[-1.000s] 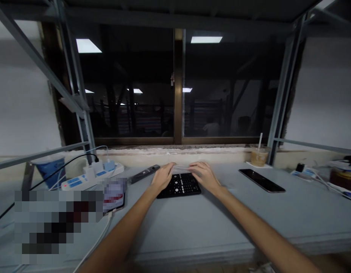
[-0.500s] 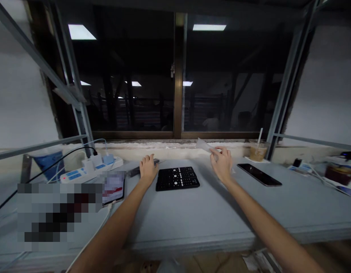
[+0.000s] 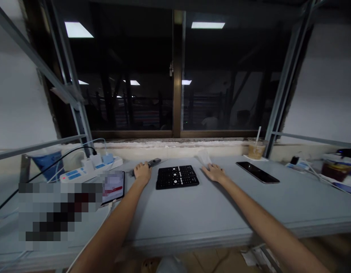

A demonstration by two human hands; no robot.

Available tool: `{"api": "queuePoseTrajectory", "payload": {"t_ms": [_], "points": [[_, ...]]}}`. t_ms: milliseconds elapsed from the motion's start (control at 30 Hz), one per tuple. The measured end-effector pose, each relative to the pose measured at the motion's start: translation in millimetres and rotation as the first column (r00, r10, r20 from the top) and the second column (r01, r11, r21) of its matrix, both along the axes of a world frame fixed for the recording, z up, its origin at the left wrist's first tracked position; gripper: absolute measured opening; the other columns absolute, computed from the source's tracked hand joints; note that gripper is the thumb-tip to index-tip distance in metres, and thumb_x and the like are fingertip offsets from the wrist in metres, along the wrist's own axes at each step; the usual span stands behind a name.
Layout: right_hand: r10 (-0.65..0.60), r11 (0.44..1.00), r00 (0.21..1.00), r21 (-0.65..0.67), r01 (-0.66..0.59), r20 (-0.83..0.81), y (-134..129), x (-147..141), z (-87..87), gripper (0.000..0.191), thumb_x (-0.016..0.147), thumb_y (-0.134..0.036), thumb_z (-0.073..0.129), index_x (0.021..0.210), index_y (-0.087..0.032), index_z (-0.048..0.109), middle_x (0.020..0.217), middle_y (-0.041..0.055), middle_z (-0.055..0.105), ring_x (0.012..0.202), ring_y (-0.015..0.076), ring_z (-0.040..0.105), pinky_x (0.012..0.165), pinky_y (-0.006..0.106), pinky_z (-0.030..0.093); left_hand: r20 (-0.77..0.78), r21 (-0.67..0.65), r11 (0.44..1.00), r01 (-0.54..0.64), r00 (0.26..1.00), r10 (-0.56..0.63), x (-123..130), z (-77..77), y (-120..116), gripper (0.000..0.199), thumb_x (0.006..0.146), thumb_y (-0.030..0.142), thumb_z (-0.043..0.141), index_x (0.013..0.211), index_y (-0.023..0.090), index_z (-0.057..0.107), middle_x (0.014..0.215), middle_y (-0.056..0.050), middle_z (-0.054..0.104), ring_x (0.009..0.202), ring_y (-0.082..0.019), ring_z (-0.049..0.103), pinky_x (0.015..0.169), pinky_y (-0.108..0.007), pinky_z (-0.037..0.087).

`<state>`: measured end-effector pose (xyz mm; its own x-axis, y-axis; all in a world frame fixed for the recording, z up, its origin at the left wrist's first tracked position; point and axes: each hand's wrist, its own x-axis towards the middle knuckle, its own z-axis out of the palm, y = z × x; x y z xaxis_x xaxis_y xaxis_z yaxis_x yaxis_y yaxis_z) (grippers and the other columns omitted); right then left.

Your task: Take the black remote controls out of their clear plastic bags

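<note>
My left hand [image 3: 142, 173] rests low on the table with its fingers curled over a long dark grey object [image 3: 155, 162], whose far end sticks out to the right. Its kind is unclear, as the hand hides much of it. Between my hands lies a flat black slab [image 3: 178, 177] with rows of small buttons and three round white ones, like remote controls set side by side. To the right of it, my right hand [image 3: 213, 173] is laid down with its fingers stretched out. A thin, whitish see-through sheet [image 3: 204, 156] lies just beyond those fingertips, perhaps touching them.
A phone [image 3: 257, 172] lies to the right, before a plastic cup with a straw [image 3: 255, 149]. On the left are a white power strip [image 3: 91, 171] with chargers, a lit tablet or phone [image 3: 114, 187] and cables. Metal frame posts [image 3: 289, 76] flank the window.
My right hand has come down to the table, and the sheet it held up now lies flat. My left hand has lowered and shifted slightly left over the dark object.
</note>
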<state>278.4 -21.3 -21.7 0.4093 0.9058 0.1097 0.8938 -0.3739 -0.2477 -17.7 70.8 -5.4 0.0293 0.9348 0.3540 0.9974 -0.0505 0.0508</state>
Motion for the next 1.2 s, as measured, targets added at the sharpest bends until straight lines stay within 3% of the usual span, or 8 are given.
{"api": "queuePoseTrajectory", "payload": {"t_ms": [167,300,400,500,633,833,1033,1200], "points": [[0.031,0.971,0.999,0.238,-0.026,-0.020,10,12,-15.7,0.055,0.079,-0.054,0.037,0.114,-0.016,0.056,0.118,0.0190,0.054,0.116,0.0333,0.044,0.091,0.054,0.028,-0.016,0.029,0.998,0.052,0.999,-0.051,0,1.9,-4,0.033,0.084,0.028,0.041,0.113,0.015,0.050,0.110,-0.016,0.057,0.105,-0.027,0.051,0.084,-0.036,0.035],[0.091,0.823,0.996,0.562,-0.079,0.007,13,15,-16.9,0.037,0.075,-0.047,0.050,0.100,-0.023,0.061,0.100,0.0133,0.062,0.103,0.0319,0.053,0.088,0.058,0.028,-0.005,0.049,0.996,0.072,0.997,-0.072,-1,1.9,-4,0.036,0.083,0.028,0.044,0.116,0.015,0.047,0.111,-0.015,0.055,0.105,-0.026,0.050,0.086,-0.036,0.034],[0.122,0.744,0.992,0.664,-0.070,-0.031,10,6,-2.9,0.034,0.074,-0.038,0.051,0.102,-0.020,0.060,0.104,0.0140,0.061,0.101,0.0299,0.053,0.091,0.052,0.030,0.000,0.132,0.986,0.100,0.995,-0.101,2,4.0,-5,0.034,0.082,0.028,0.046,0.114,0.016,0.049,0.110,-0.015,0.054,0.105,-0.027,0.049,0.086,-0.038,0.034],[0.264,0.657,0.959,0.747,-0.103,-0.100,7,-10,11.3,0.028,0.073,-0.032,0.049,0.096,-0.020,0.062,0.101,0.0099,0.063,0.097,0.0240,0.055,0.088,0.043,0.037,0.026,0.275,0.950,0.146,0.987,-0.159,9,10.4,-10,0.036,0.083,0.029,0.045,0.117,0.018,0.048,0.110,-0.013,0.052,0.103,-0.027,0.048,0.087,-0.042,0.033],[0.527,0.586,0.798,0.805,-0.092,-0.292,10,-29,17.8,0.026,0.073,-0.035,0.050,0.087,-0.017,0.063,0.090,0.0078,0.065,0.084,0.0185,0.059,0.080,0.035,0.043,0.029,0.381,0.864,0.330,0.929,-0.368,18,22.0,-17,0.038,0.084,0.031,0.044,0.121,0.020,0.043,0.110,-0.010,0.050,0.101,-0.023,0.049,0.085,-0.036,0.037],[0.635,0.623,0.592,0.782,-0.014,-0.495,5,-41,22.0,0.032,0.070,-0.042,0.056,0.090,-0.018,0.063,0.095,0.0080,0.065,0.085,0.0186,0.059,0.078,0.033,0.044,-0.219,0.262,0.674,0.690,0.723,-0.655,26,28.6,-27,0.040,0.086,0.030,0.042,0.124,0.021,0.040,0.115,-0.009,0.049,0.107,-0.022,0.046,0.090,-0.035,0.035],[0.548,0.724,0.509,0.681,0.109,-0.664,0,-38,26.8,0.029,0.075,-0.040,0.048,0.091,-0.021,0.062,0.097,0.0073,0.064,0.078,0.0184,0.061,0.065,0.031,0.046,-0.244,0.300,0.638,0.709,0.704,-0.667,28,28.0,-32,0.040,0.087,0.031,0.040,0.126,0.020,0.039,0.116,-0.010,0.048,0.109,-0.022,0.043,0.091,-0.035,0.033],[0.505,0.761,0.513,0.638,0.114,-0.694,6,-32,21.8,0.027,0.074,-0.039,0.046,0.088,-0.022,0.061,0.096,0.0060,0.065,0.073,0.0167,0.061,0.057,0.027,0.044,-0.261,0.310,0.624,0.717,0.695,-0.670,27,28.3,-32,0.041,0.086,0.030,0.040,0.126,0.023,0.038,0.117,-0.009,0.048,0.110,-0.022,0.042,0.092,-0.035,0.032]]}}
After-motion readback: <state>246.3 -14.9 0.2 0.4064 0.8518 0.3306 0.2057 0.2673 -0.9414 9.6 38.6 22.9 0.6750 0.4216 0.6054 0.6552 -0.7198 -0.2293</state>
